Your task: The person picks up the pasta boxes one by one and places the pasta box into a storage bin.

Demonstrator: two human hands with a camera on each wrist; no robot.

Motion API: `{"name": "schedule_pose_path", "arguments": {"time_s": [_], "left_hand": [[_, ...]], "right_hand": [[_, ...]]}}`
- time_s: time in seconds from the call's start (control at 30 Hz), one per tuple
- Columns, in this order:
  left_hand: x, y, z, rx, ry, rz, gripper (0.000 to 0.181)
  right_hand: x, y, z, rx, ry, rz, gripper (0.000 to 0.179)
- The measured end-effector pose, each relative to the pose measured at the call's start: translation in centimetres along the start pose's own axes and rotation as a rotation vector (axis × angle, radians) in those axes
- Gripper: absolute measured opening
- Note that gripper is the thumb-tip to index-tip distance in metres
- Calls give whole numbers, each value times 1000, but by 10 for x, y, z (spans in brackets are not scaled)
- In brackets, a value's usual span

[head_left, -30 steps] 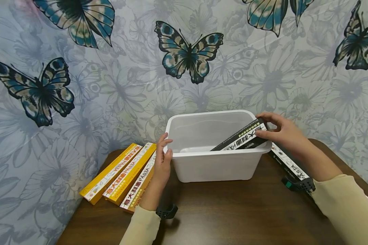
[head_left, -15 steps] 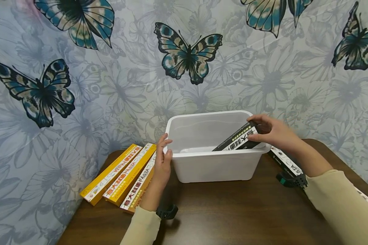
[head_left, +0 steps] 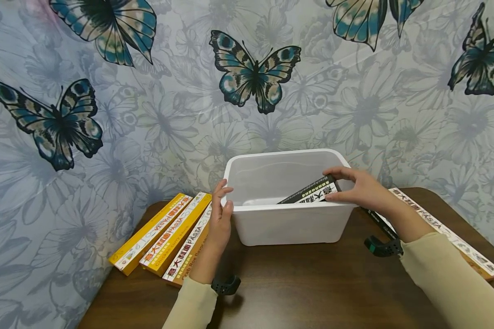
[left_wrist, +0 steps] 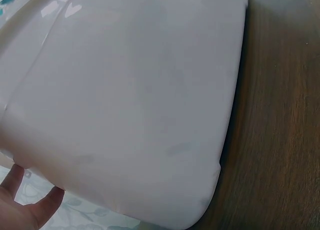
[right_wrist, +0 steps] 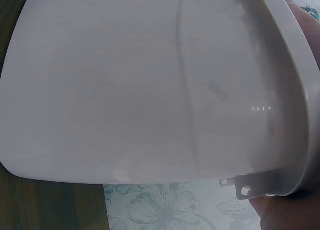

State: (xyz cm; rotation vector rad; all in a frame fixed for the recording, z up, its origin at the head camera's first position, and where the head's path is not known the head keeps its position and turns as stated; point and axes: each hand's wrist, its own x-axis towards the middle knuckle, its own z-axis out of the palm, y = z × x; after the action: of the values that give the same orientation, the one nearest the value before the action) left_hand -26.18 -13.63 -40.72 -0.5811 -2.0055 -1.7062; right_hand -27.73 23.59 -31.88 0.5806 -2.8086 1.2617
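Observation:
A white plastic bin [head_left: 288, 224] stands on the table. My right hand [head_left: 354, 187] pinches the upper end of a black-and-white pasta box [head_left: 310, 191], thumb on the near side and fingers over the top edge. That box slants down into the bin, its lower end hidden behind the front wall. At the bin's left end, the fingertips of my left hand [head_left: 217, 224] touch its side near the rim. The left wrist view shows two fingertips against the bin wall [left_wrist: 130, 104]. In the right wrist view the bin wall [right_wrist: 115, 99] covers most of my right hand.
Several yellow pasta boxes lie to the left, including the outermost yellow box [head_left: 150, 233]. Right of the bin, another black pasta box [head_left: 380, 223] lies partly under my forearm. Beyond it is a white-and-orange pasta box [head_left: 444, 230]. A butterfly-patterned cloth [head_left: 169, 137] rises behind the table.
My right hand has moved left and slightly down with the black pasta box, which sits lower in the bin. The white-and-orange box at right has come into fuller view. My left hand stays put.

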Motion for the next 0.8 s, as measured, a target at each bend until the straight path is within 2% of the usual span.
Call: {"name": "schedule_pose_path", "arguments": {"time_s": [0.13, 0.37, 0.67, 0.8], "left_hand": [[0, 2, 2, -5, 3, -4, 35], [-1, 3, 5, -24, -12, -9, 36], [-2, 2, 11, -23, -13, -1, 36], [-4, 2, 12, -11, 9, 1, 36]], "right_hand": [[-1, 2, 1, -17, -30, -38, 64], [-5, 5, 1, -28, -12, -99, 58], [-14, 5, -2, 11, 40, -32, 54], [-17, 7, -1, -3, 81, -38, 53]]}}
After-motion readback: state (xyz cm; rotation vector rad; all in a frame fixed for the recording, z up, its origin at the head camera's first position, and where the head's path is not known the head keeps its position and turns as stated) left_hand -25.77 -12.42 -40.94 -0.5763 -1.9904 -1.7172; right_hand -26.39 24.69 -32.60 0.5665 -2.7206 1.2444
